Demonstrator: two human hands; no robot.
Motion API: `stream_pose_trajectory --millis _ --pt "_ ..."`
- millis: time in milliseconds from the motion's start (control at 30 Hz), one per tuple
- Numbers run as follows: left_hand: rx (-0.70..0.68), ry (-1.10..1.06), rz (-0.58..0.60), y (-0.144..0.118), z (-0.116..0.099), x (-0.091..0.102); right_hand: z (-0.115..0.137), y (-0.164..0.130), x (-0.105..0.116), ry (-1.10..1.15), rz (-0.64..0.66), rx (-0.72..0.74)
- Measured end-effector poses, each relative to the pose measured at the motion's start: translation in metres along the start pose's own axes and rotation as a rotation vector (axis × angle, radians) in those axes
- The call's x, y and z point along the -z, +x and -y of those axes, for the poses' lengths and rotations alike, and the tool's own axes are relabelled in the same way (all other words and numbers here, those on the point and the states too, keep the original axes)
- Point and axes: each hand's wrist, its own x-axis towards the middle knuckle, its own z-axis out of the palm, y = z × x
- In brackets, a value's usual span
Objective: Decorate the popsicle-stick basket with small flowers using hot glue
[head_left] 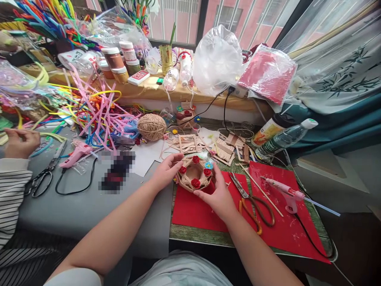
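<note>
Between my two hands is a small round craft basket (188,185) wound with tan twine, its rim set with red roses (195,183) and one blue flower (208,165). My left hand (166,171) grips its left side, fingers over the far edge. On the opposite side my right hand (218,194) holds it, thumb at the near rim. The basket is over a red sheet (190,210). To the right of my right hand lie scissors (245,194) with brown handles and a thin wooden stick (263,190). Its underside is hidden.
A pink glue gun (287,190) with a cord lies far right, near a water bottle (285,139). Behind are craft sticks (187,143) and a twine ball (151,127). At left, another person's hand (22,143) is near scissors (44,174) and a second glue gun (77,153).
</note>
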Motion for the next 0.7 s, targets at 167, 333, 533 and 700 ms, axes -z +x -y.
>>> stream_pose_trajectory --millis 167,333,533,700 --pt "0.072 -0.069 0.016 0.005 -0.007 0.006 -0.009 0.000 -0.008 0.019 -0.017 -0.042" --pt "0.093 -0.086 0.006 0.002 -0.020 0.008 -0.014 -0.007 -0.006 0.004 -0.014 -0.019" --pt "0.118 -0.088 0.019 -0.004 -0.021 0.008 -0.013 -0.010 0.004 0.042 0.030 -0.013" --pt "0.155 0.076 0.025 -0.005 -0.012 0.014 -0.011 -0.009 0.011 0.056 0.118 -0.008"
